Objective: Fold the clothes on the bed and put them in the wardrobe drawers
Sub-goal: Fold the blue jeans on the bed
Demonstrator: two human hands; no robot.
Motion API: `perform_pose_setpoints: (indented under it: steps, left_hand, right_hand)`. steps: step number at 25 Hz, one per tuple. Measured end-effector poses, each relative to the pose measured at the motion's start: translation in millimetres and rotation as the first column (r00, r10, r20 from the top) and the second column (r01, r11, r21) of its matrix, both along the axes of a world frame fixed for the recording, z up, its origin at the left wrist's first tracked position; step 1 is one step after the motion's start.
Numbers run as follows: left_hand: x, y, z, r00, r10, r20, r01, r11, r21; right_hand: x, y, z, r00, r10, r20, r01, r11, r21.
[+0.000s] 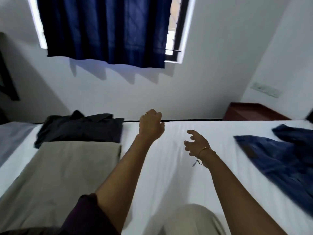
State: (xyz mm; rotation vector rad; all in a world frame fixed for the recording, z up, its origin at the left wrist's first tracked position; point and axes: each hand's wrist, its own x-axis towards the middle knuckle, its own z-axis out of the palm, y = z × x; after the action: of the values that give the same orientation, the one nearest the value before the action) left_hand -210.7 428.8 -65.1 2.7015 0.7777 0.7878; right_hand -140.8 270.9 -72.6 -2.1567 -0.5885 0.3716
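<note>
Nearest us, our beige-clad knee (194, 219) rests on the bed (169, 167). Our left hand (151, 125) hangs over the far edge, fingers loosely curled and holding nothing. Our right hand (196, 143) hovers above the sheet, fingers spread, holding nothing. Folded beige trousers (64, 168) and a dark shirt (81, 128) lie left; blue jeans (277, 156) lie unfolded right.

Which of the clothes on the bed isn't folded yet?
The blue jeans at the right lie spread out and rumpled. The beige cloth and dark shirt at the left are folded flat.
</note>
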Motion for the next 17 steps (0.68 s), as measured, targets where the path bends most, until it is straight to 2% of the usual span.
perform_pose_setpoints:
  steps: [2, 6, 8, 10, 12, 14, 17]
  left_hand:
    - [29, -55, 7, 0.993, -0.122, 0.005, 0.122, 0.992, -0.040]
    - [93, -164, 6, 0.932, -0.348, -0.103, 0.338, 0.936, -0.097]
    - [129, -229, 1, 0.868, -0.467, -0.169, 0.440, 0.881, -0.177]
    - [166, -292, -14, 0.786, -0.575, -0.228, 0.507, 0.810, -0.295]
    - [202, -336, -40, 0.750, -0.599, -0.282, 0.471, 0.782, -0.408]
    - [236, -367, -68, 0.769, -0.563, -0.303, 0.334, 0.758, -0.561]
    - [269, -394, -95, 0.857, -0.450, -0.251, 0.166, 0.702, -0.693]
  right_hand:
    - [17, -41, 4, 0.998, -0.064, 0.022, 0.064, 0.998, -0.011]
    - [60, -134, -1, 0.975, -0.154, 0.158, 0.173, 0.978, -0.117]
    - [87, -192, -15, 0.944, -0.202, 0.262, 0.258, 0.945, -0.200]
    - [116, -247, -36, 0.906, -0.226, 0.359, 0.358, 0.862, -0.358]
    - [140, -295, -63, 0.919, -0.210, 0.334, 0.369, 0.757, -0.539]
    - [160, -334, -88, 0.950, -0.201, 0.241, 0.312, 0.686, -0.657]
    - [181, -368, -104, 0.923, -0.146, 0.357, 0.356, 0.680, -0.641]
